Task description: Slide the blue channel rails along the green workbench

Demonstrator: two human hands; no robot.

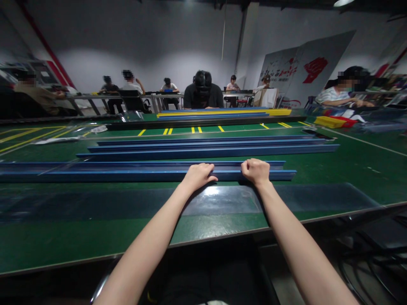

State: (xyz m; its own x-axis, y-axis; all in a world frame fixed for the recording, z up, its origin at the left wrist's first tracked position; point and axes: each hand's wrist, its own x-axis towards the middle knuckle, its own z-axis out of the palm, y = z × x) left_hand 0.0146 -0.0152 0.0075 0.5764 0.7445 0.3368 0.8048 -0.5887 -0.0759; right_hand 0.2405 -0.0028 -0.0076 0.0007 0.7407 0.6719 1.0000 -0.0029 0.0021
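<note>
A long blue plastic channel strip [152,175] lies crosswise on the green table, with raised edges along both sides. My left hand [199,175] is closed over its near edge, thumb on the side toward me and fingers reaching over the top. Farther right, my right hand [256,170] is curled like a fist on the same strip, close to its right end; its fingertips are hidden. Between my forearms and beyond them on both sides, a clear plastic sheet strip [219,204] lies flat on the table.
More blue channel strips [216,150] lie parallel behind. Beyond them are a black strip [203,123], yellow strips [280,112] and yellow and red trays [330,122]. A co-worker [203,91] sits opposite; several others work around. The table's near edge [222,235] runs below my forearms.
</note>
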